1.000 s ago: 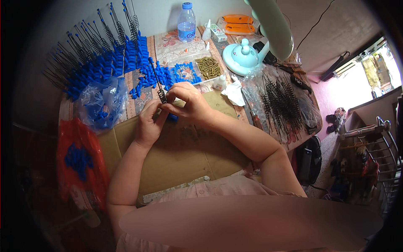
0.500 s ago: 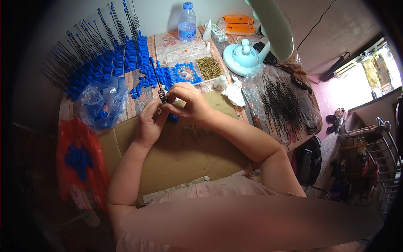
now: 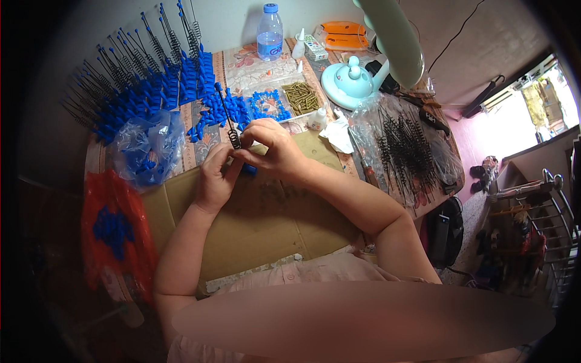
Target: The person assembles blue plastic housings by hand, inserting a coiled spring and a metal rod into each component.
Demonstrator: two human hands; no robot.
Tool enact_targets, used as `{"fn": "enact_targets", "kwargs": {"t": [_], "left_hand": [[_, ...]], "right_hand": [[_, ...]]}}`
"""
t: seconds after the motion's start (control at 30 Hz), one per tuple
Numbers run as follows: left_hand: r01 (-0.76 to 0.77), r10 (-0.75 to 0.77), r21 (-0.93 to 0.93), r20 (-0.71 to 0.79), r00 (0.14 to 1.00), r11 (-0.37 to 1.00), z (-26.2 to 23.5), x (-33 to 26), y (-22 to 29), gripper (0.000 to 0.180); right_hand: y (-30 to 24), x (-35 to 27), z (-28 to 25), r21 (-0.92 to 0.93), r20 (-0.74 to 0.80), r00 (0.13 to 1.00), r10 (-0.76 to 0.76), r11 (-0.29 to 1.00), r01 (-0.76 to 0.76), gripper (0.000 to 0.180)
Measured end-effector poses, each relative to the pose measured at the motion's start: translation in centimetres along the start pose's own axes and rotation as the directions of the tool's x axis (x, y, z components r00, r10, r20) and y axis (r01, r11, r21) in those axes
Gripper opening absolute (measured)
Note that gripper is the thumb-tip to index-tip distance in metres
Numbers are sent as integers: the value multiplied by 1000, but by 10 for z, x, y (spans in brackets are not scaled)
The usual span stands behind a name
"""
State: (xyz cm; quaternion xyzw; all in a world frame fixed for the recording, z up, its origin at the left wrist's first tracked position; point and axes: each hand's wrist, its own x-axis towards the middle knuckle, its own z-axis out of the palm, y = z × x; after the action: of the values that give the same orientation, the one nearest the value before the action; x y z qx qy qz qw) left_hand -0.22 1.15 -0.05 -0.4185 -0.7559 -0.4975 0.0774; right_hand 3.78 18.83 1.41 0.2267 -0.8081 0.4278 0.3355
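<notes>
Over the brown cardboard [image 3: 260, 236], both of my hands are closed around the lower end of a black coiled wire [image 3: 234, 138] with a small blue tip. The wire stands up from my fingers, leaning slightly left. My left hand [image 3: 213, 178] pinches from the left and below. My right hand [image 3: 272, 147] has its thumb and fingers pressed together at the same spot, touching the left fingertips. A blue piece [image 3: 249, 170] shows just under the fingers; I cannot tell whether it is joined to the wire. The fingers cover the wire's bottom end.
Behind my hands lie loose blue pieces [image 3: 221, 111] and a tray of brass-coloured pins [image 3: 301, 98]. Finished-looking rows of blue-handled wires [image 3: 163, 78] stand back left. At right are black coiled wires [image 3: 408, 151], a screwdriver [image 3: 369, 172] and a pale blue lamp base [image 3: 350, 85].
</notes>
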Motion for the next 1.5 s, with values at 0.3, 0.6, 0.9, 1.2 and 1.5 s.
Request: {"fn": "enact_targets", "kwargs": {"t": [0.3, 0.6, 0.9, 1.2, 1.5], "left_hand": [[-34, 34, -21, -25, 999, 999, 2, 1, 0, 9], [-34, 34, -6, -18, 999, 999, 2, 1, 0, 10], [-14, 13, -31, -23, 1000, 999, 3, 1, -1, 10], [-21, 21, -33, -17, 1000, 999, 2, 1, 0, 10], [12, -12, -29, -16, 1000, 1000, 2, -1, -2, 11]], "right_hand": [[0, 1, -2, -18, 15, 1000, 5, 1000, -5, 23], [0, 0, -1, -13, 14, 1000, 1, 1000, -1, 23], [3, 0, 2, 17, -18, 1000, -6, 1000, 7, 22], [2, -1, 0, -13, 20, 1000, 8, 1000, -8, 23], [1, -1, -1, -19, 20, 1000, 0, 1000, 0, 23]]}}
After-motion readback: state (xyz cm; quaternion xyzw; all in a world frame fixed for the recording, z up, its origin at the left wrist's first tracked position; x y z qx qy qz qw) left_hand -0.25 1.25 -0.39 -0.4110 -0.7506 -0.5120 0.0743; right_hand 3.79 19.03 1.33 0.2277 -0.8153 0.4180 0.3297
